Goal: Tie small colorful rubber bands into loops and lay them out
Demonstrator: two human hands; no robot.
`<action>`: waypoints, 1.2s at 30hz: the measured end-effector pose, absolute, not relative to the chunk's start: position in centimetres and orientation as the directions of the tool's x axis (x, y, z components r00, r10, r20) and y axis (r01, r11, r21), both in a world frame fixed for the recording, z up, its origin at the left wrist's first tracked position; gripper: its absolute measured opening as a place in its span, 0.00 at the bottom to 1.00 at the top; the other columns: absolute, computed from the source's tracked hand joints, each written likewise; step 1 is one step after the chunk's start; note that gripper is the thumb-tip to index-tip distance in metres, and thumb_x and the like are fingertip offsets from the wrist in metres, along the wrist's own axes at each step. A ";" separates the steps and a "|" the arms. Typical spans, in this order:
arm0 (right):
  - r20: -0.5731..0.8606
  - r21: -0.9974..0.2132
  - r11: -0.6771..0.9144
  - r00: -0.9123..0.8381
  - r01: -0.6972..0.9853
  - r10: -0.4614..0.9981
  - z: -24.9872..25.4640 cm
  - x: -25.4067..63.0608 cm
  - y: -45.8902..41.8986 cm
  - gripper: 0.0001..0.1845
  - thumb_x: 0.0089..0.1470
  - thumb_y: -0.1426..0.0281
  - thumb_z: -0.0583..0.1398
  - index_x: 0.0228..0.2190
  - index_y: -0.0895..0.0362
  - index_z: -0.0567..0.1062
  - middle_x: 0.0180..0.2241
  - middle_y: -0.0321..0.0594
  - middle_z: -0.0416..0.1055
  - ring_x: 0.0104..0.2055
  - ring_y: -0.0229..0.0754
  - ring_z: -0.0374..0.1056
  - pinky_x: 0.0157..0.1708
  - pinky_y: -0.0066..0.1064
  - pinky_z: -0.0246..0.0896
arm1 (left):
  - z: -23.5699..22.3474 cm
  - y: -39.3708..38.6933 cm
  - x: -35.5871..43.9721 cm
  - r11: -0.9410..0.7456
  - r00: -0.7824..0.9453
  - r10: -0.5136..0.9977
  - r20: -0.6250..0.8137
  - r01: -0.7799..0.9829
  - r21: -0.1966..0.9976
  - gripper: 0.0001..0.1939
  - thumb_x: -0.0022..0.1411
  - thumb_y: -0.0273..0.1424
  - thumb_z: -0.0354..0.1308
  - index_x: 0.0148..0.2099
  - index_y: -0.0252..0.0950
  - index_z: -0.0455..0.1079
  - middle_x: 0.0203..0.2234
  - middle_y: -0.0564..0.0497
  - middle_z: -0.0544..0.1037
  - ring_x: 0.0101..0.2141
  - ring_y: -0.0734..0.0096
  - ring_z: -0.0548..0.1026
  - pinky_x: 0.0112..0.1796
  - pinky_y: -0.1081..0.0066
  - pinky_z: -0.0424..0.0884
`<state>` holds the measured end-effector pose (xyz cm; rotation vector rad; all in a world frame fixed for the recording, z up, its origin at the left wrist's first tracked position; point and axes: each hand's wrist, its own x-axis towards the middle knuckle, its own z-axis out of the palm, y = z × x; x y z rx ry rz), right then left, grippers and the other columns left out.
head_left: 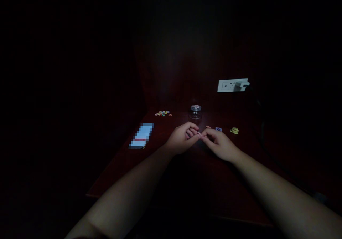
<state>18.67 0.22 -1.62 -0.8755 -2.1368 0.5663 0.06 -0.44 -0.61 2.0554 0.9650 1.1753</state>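
Observation:
My left hand (183, 137) and my right hand (220, 144) meet above the dark red table, fingertips pinched on a small pink hair tie (199, 134) between them. Just beyond the right hand lies another pinkish hair tie (208, 127), partly covered by the fingers. Beside it are a bluish-purple bunch of hair ties (218, 129) and, farther right, a yellow pile of hair ties (234, 130). A clear round jar (195, 114) with a lid stands behind the hands. Mixed-colour hair ties (162, 113) lie loosely heaped at the back left.
A lit phone (141, 135), its screen blurred out, lies on the left of the table (160, 160). On the back wall is a white socket plate (227, 85) with a charger (242, 85) plugged in. A dark cable (263, 135) runs down the right side. The surroundings are very dark.

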 end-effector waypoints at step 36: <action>0.432 -0.657 0.651 -0.516 0.381 0.739 -1.6 18.7 0.1 0.13 0.59 0.63 0.53 0.28 0.57 0.69 0.24 0.35 0.64 0.28 0.38 0.60 0.29 0.29 0.56 | -1.0 0.0 0.1 -0.610 0.347 0.791 0.503 0.387 0.692 0.09 0.58 0.29 0.55 0.40 0.33 0.72 0.32 0.50 0.78 0.29 0.77 0.71 0.28 0.78 0.65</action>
